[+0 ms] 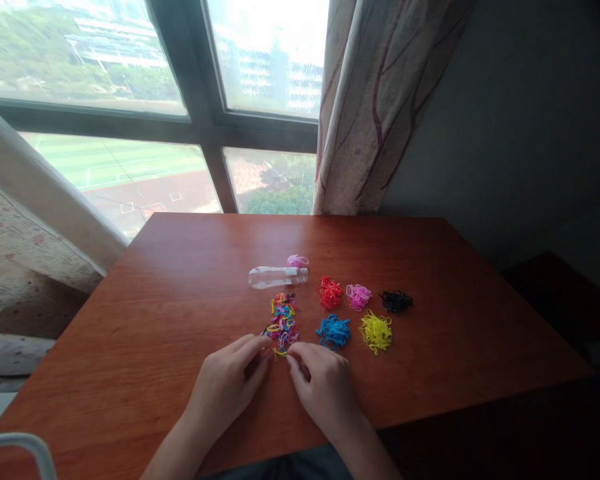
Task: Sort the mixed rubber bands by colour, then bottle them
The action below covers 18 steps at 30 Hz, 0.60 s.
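A yellow rubber band (pixel 280 353) stretches between my fingertips near the front of the table. My left hand (pixel 230 373) pinches its left end with thumb and forefinger. At the other end, my right hand (pixel 323 380) is closed in a similar pinch. Just beyond my fingers lies a mixed pile of small coloured rubber bands (pixel 285 310). To the right are sorted piles: red bands (pixel 329 294), pink bands (pixel 359 297), black bands (pixel 396 301), blue bands (pixel 334 331) and yellow bands (pixel 377 332).
Behind the mixed pile a clear plastic bottle (pixel 270 277) lies on its side, its neck to the right. A pale pink object (pixel 297 261) touches or sits behind it. The wooden table (pixel 180 267) meets a window and curtains (pixel 365 100). A white curved rail (pixel 20 439) is at lower left.
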Tool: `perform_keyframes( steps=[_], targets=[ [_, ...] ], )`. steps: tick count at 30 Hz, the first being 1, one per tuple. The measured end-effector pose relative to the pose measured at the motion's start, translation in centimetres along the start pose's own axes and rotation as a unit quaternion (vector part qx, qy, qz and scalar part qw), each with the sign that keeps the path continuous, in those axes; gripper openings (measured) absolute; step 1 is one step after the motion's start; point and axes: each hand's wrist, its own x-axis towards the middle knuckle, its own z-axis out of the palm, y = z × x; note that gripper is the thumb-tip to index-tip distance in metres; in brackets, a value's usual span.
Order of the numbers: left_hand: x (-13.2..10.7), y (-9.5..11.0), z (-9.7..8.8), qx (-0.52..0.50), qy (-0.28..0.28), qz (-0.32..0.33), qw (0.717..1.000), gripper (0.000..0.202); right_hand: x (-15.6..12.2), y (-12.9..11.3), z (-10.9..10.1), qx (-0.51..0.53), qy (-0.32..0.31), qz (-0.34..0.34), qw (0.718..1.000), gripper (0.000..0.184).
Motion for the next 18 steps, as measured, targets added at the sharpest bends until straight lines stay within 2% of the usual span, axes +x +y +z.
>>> perform_keyframes(
  steps=[5,12,18],
  targets=[
    [-0.11,-0.1,0.07,-0.008,0.004,0.001,1.0,0.018,-0.16,0.28,0.08,0.012,0.014,0.001,1.0,0.012],
    [-0.19,-0.12,-0.03,-0.023,-0.026,0.018,0.999,0.02,-0.18,0.13,0.13,0.023,0.019,0.009,1.0,0.013],
    [-0.07,0.04,-0.09,-0.014,-0.022,0.027,0.999,0.019,-0.09,0.12,0.05,0.007,0.008,0.012,1.0,0.014]
  ],
)
